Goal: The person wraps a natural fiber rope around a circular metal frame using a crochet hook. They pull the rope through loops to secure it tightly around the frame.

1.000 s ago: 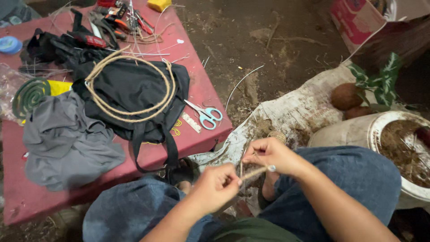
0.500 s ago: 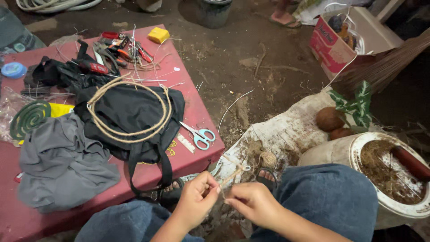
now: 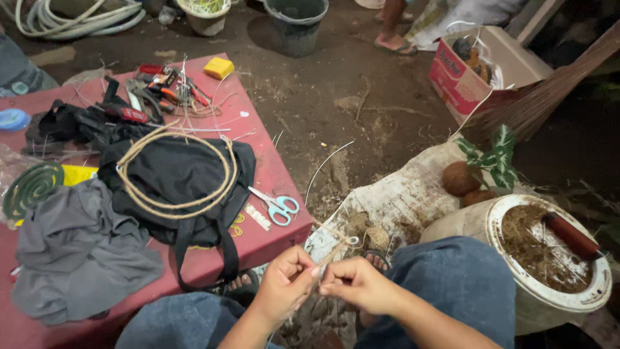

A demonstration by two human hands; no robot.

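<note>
Two hands meet at six o'clock, over two denim-clad knees. The left hand (image 3: 284, 284) and the right hand (image 3: 358, 284) have their fingers pinched tight on one thin strand of twine (image 3: 332, 252), which runs up from the fingertips toward twelve o'clock and ends in a small loop. Just beyond it, one ball of twine (image 3: 376, 237) lies on a white sack (image 3: 400, 200). At four o'clock stands one white bucket (image 3: 549, 300) of brown fibre with one red-handled tool (image 3: 571, 236) in it. At nine o'clock the red bench (image 3: 271, 174) carries one pair of blue-handled scissors (image 3: 279, 207), one black bag (image 3: 184, 187) with one coil of rope (image 3: 177, 174) on it, one grey cloth (image 3: 77, 252) and one green mosquito coil (image 3: 32, 187). Two coconuts (image 3: 462, 179) sit at two o'clock. Farthest off, at twelve, stands one dark bucket (image 3: 296, 22).
</note>
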